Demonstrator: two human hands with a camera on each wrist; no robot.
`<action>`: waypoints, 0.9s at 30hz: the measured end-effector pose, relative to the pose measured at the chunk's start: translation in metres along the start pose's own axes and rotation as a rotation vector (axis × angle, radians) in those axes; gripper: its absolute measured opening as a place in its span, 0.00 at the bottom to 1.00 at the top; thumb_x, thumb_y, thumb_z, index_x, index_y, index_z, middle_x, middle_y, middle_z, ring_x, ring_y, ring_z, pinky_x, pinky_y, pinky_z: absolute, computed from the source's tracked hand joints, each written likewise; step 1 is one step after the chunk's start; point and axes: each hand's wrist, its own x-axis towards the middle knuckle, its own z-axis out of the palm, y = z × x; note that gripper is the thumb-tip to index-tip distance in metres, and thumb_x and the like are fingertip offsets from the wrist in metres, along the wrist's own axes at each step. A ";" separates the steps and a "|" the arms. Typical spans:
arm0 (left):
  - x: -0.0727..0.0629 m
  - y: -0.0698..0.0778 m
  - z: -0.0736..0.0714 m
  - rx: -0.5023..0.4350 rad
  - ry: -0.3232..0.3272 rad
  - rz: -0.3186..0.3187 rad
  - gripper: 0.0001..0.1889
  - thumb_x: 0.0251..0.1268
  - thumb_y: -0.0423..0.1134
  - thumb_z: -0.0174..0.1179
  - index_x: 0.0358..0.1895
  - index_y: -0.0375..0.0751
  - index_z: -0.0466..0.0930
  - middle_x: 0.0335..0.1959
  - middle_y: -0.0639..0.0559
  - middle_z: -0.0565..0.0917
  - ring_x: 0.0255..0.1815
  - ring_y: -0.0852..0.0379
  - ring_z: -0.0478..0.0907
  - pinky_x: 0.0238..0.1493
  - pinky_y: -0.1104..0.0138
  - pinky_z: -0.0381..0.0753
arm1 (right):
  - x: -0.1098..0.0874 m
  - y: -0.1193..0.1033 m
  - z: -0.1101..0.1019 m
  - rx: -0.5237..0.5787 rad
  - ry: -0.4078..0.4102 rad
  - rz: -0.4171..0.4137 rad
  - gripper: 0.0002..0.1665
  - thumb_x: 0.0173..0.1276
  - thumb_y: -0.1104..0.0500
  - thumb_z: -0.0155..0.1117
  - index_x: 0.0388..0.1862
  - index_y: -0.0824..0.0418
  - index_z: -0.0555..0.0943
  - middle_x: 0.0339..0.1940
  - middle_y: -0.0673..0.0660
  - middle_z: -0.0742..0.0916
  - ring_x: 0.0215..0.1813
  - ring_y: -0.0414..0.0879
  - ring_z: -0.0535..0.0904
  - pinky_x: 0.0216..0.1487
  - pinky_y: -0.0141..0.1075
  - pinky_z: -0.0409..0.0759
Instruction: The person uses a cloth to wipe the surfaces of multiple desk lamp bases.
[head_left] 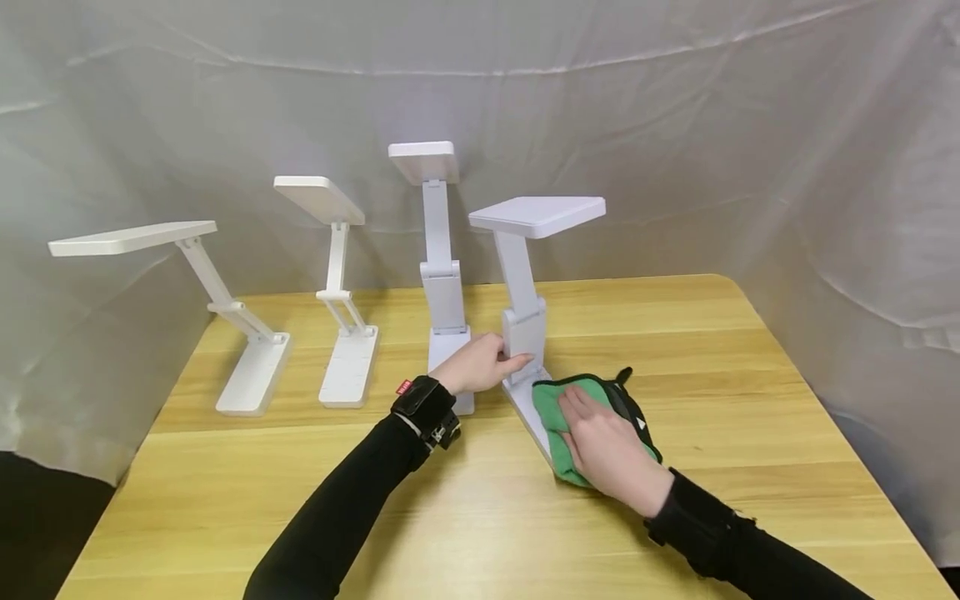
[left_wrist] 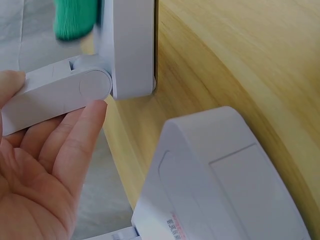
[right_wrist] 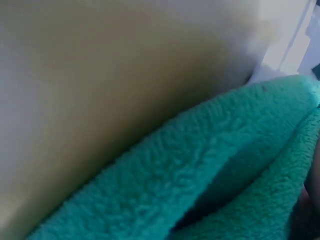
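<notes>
head view: four white folding desk lamps stand on the wooden table (head_left: 712,350) before a grey cloth backdrop (head_left: 750,125). the nearest lamp (head_left: 525,275) stands upright toward the table's middle, its base partly under a green cloth (head_left: 558,417). the left hand (head_left: 476,364) rests against the lower arm segment of this lamp, fingers (head_left: 517,361) straight and touching it near the hinge. the right hand (head_left: 611,450) lies flat on the green cloth, fingers relaxed and spread, pressing the cloth onto the lamp's base. the second lamp (head_left: 442,258) stands just beside the left hand, behind it. the third lamp (head_left: 341,292) and the far-left lamp (head_left: 195,300) stand well apart to the left.

left wrist view: the left hand (left_wrist: 40,170) is open, a fingertip touching the round hinge (left_wrist: 95,85) of the nearest lamp; the green cloth (left_wrist: 75,20) shows blurred at the top.

right wrist view: the green cloth (right_wrist: 200,175) fills the lower frame, lying against a pale blurred surface; the fingers cannot be told here.
</notes>
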 end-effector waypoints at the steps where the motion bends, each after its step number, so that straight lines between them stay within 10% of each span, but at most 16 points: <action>1: -0.001 0.000 0.000 0.000 0.002 -0.003 0.23 0.76 0.51 0.55 0.58 0.34 0.82 0.53 0.40 0.88 0.44 0.53 0.87 0.44 0.67 0.85 | -0.005 -0.001 -0.002 -0.008 0.002 -0.011 0.31 0.63 0.59 0.73 0.61 0.74 0.78 0.62 0.70 0.84 0.64 0.61 0.81 0.58 0.50 0.84; 9: -0.001 0.001 0.003 -0.004 -0.004 0.007 0.23 0.76 0.50 0.55 0.59 0.34 0.81 0.53 0.40 0.88 0.46 0.52 0.88 0.47 0.65 0.87 | -0.007 -0.016 -0.001 0.063 -0.058 -0.128 0.31 0.66 0.60 0.70 0.64 0.74 0.77 0.66 0.71 0.81 0.69 0.61 0.78 0.66 0.50 0.80; 16: -0.001 0.000 0.001 -0.026 0.009 -0.001 0.24 0.76 0.51 0.55 0.60 0.34 0.80 0.54 0.39 0.88 0.48 0.50 0.87 0.48 0.63 0.87 | 0.016 -0.005 0.005 0.073 -0.020 -0.054 0.29 0.69 0.58 0.67 0.64 0.74 0.76 0.65 0.71 0.81 0.67 0.62 0.79 0.60 0.51 0.83; 27: -0.002 0.001 0.002 -0.015 0.019 0.007 0.23 0.76 0.50 0.55 0.60 0.35 0.80 0.53 0.40 0.88 0.47 0.52 0.87 0.49 0.64 0.86 | -0.011 -0.009 -0.003 0.014 -0.038 -0.101 0.29 0.66 0.58 0.70 0.62 0.73 0.78 0.64 0.70 0.83 0.68 0.60 0.79 0.65 0.50 0.80</action>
